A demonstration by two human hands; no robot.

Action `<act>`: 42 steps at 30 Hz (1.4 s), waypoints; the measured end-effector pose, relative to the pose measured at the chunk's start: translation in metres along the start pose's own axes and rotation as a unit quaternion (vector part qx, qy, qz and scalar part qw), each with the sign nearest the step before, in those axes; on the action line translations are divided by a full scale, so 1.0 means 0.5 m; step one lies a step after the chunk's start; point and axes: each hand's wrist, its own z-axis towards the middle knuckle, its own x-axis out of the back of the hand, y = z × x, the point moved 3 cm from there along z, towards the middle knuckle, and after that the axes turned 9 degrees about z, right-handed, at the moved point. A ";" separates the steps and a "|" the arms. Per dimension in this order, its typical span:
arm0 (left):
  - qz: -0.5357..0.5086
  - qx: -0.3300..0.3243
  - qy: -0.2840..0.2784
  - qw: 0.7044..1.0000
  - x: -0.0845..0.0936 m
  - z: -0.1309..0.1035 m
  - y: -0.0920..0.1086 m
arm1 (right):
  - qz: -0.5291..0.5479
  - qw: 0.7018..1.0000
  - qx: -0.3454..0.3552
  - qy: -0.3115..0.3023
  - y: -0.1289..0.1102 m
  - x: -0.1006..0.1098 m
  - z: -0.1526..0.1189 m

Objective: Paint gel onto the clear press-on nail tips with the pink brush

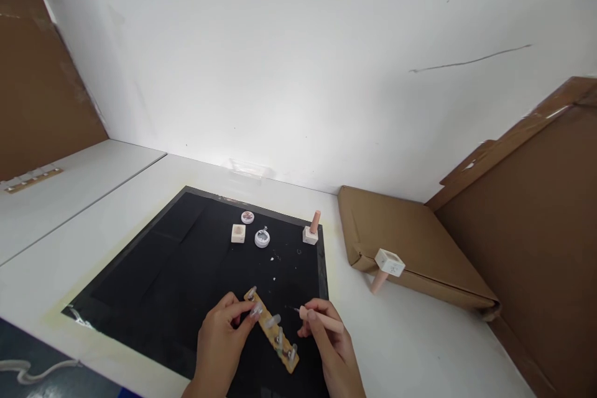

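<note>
My left hand (219,336) pinches a clear nail tip (256,309) between thumb and fingers, near the upper end of a narrow wooden strip (269,333). Several more clear nail tips stand along that strip, on small holders. To the right, my right hand (332,342) is closed round the peach handle of a nail polish brush (321,319). Its thin bristle end points left toward the strip, apart from it. Beyond the hands, an uncapped white square polish bottle (238,234) stands beside an open round jar (262,239) with something shiny inside.
A round lid (247,217) lies behind the jar on the black mat (163,267). A peach-capped polish bottle (310,235) stands at the mat's right edge. Another bottle (390,262) is cap-down by the cardboard box (396,224). A second strip of tips (33,180) lies far left.
</note>
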 end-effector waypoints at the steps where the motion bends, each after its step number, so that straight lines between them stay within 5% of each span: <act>1: 0.009 0.007 -0.003 1.000 -0.001 -0.001 0.001 | -0.004 1.000 0.001 0.004 -0.003 0.001 0.000; 16: 0.109 0.012 -0.016 0.994 -0.006 -0.002 0.035 | -0.018 1.000 0.002 0.024 -0.007 0.012 -0.001; 29: 0.018 -0.085 -0.015 0.996 0.009 -0.014 -0.011 | 0.017 0.999 0.031 0.033 -0.005 0.022 -0.006; 42: 0.219 -0.106 0.030 0.970 -0.014 -0.049 0.042 | 0.039 0.998 0.017 0.041 0.003 0.023 -0.006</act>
